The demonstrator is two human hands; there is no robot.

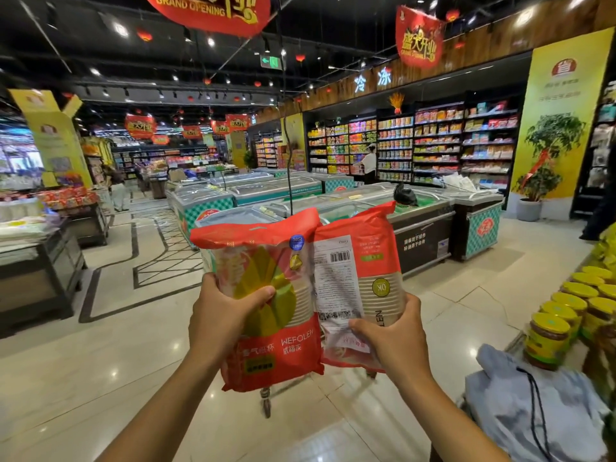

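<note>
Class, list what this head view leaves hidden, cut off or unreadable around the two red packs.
All head view.
1. Label print on the right pack: too small, blurred.
2. Fingertips of the left hand: behind the left pack.
3. Wheeled frame: mostly behind both packs.
4. Jars: row cut by the right edge.

In a supermarket aisle, my left hand grips a red pack of paper cups upright with its front facing me. My right hand holds a second red pack touching it, barcode side showing and seemingly upside down. Chest freezers stand behind, and yellow-lidded jars and a pale blue bag sit at right.
</note>
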